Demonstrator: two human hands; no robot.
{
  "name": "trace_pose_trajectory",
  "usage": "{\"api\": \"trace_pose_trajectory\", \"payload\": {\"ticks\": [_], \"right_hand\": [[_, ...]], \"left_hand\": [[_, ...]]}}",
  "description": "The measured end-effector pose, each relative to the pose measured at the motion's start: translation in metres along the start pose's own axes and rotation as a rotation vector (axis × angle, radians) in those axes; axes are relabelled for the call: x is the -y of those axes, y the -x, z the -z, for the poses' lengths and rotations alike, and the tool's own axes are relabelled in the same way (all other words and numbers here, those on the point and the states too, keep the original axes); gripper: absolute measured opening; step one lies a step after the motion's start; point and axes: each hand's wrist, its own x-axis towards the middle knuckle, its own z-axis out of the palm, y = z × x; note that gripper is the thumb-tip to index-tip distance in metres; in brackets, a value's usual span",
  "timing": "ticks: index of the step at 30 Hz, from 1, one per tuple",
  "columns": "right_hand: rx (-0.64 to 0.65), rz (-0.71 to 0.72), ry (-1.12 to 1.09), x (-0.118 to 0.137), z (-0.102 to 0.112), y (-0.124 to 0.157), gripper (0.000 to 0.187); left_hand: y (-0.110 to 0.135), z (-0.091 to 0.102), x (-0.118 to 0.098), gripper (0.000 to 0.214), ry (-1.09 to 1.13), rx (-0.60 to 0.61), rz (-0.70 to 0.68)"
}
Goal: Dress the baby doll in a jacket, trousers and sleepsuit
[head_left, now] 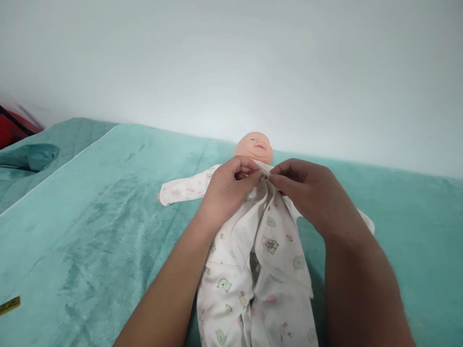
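Observation:
A baby doll [254, 145] lies on its back, its head toward the wall. It wears a white baby jacket [285, 241] printed with small animals, over matching trousers [224, 299]. At the upper chest, my left hand [233, 185] pinches one front edge of the jacket between thumb and fingers. Opposite it, my right hand [307, 188] pinches the other edge, the fingertips of both hands nearly touching. Below them the jacket's front hangs apart. The fastening at my fingertips is too small to make out. One sleeve [186, 189] stretches out to the left; my right arm partly hides the other.
A teal plush cover [101, 231] spreads under the doll, against a pale wall [231, 62]. At the far left lie a quilted teal piece [75, 137] and a red item [16, 130]. A yellow strip with dark markings [10, 306] shows at the lower left edge.

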Motion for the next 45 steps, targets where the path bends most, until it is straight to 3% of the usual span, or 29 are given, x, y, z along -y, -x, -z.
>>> {"api": "trace_pose_trajectory", "payload": {"ticks": [12,18,22,30,36,41,45], "right_hand": [[0.046,0.049,-0.053,-0.005,-0.002,-0.002,0.016],[0.160,0.194,-0.039,-0.007,0.003,-0.001,0.021],[0.271,0.265,0.048,-0.007,0.008,0.002,0.026],[0.379,0.282,0.113,-0.009,0.016,0.008,0.030],[0.379,0.261,0.058,-0.011,0.017,0.004,0.028],[0.174,0.079,-0.019,-0.014,0.004,-0.006,0.023],[0.166,0.068,-0.076,-0.018,-0.003,-0.012,0.023]], "left_hand": [[-0.001,0.004,0.001,0.008,-0.035,0.069,-0.018],[0.000,0.004,-0.002,0.020,-0.064,0.067,0.008],[-0.001,0.003,0.000,0.017,-0.061,0.054,0.027],[-0.002,0.005,0.001,0.010,-0.092,0.033,0.016],[-0.003,0.003,0.001,0.012,-0.098,0.014,0.014],[-0.002,0.002,0.002,0.012,-0.117,0.023,-0.025],[-0.001,0.002,0.005,0.010,-0.197,0.022,-0.101]]}}
